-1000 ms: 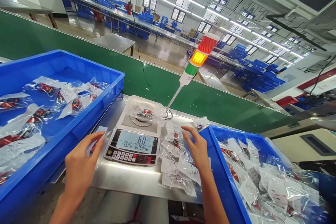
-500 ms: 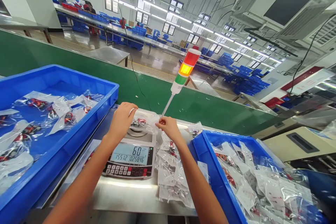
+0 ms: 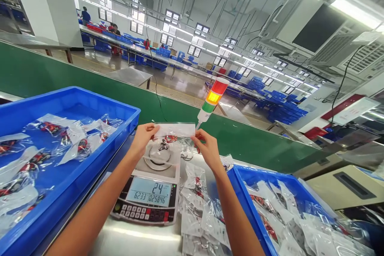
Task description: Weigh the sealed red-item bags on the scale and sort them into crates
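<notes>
My left hand point(image 3: 143, 138) and my right hand point(image 3: 207, 148) each pinch a top corner of a clear plastic bag point(image 3: 174, 140) with small red and black parts inside. The bag hangs upright just above the round pan of a white digital scale point(image 3: 150, 186). The scale's display reads 24 in its upper line. Both hands are closed on the bag, about a bag's width apart.
A blue bin point(image 3: 90, 160) of bagged parts stands at the left, another blue bin point(image 3: 255, 208) at the right. Loose bags point(image 3: 198, 208) lie between scale and right bin. A signal tower light point(image 3: 213, 98) rises behind. A green conveyor belt point(image 3: 240, 136) runs beyond; people work far back.
Both hands went from the table up to the scale pan, took hold of the bag there and lifted it upright. The display dropped from 60 to 24.
</notes>
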### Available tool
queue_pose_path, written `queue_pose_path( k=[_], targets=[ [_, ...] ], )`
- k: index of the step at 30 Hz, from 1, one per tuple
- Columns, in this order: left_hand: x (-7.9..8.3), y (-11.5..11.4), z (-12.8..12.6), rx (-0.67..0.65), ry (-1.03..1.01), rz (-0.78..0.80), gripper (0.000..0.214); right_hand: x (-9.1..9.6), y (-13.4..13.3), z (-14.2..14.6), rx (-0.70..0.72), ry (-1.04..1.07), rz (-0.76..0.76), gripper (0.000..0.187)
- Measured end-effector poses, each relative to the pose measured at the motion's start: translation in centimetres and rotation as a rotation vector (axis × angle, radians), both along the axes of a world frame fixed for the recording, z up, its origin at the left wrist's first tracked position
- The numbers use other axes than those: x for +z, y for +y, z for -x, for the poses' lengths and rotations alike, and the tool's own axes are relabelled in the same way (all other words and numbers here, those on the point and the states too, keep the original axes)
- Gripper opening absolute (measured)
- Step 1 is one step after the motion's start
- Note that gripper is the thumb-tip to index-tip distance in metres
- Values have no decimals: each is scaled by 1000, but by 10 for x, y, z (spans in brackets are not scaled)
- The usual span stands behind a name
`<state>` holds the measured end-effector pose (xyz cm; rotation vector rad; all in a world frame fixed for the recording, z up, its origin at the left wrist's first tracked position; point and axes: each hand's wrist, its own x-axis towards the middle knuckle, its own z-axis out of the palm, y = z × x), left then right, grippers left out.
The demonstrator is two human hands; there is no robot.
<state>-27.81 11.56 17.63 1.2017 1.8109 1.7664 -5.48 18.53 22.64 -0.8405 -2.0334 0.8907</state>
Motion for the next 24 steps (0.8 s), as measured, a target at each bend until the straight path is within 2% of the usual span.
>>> queue_pose_path(
  k=[3, 8, 12, 15, 20, 22, 24],
  targets=[
    [2, 1, 5, 56, 52, 0, 50, -19, 5, 6, -56, -48, 10, 35],
    [9, 1, 20, 19, 265, 73, 26, -43, 6, 18, -137, -192, -10, 28],
    [15, -8, 27, 98, 441, 75, 16, -47, 5, 12, -220, -314, -54, 19],
    [21, -21, 26, 165, 524, 47, 21, -42, 6, -6, -277, -355, -75, 20],
    [27, -65, 11, 165, 583, -28, 31, -38, -3, -48, -392, -346, -77, 40],
    [19, -93, 1, 168, 559, -53, 33, -45, -14, -68, -434, -321, -73, 48],
    [1, -124, -10, 228, 474, -40, 32, -60, -29, -88, -473, -280, -52, 52]
  ],
)
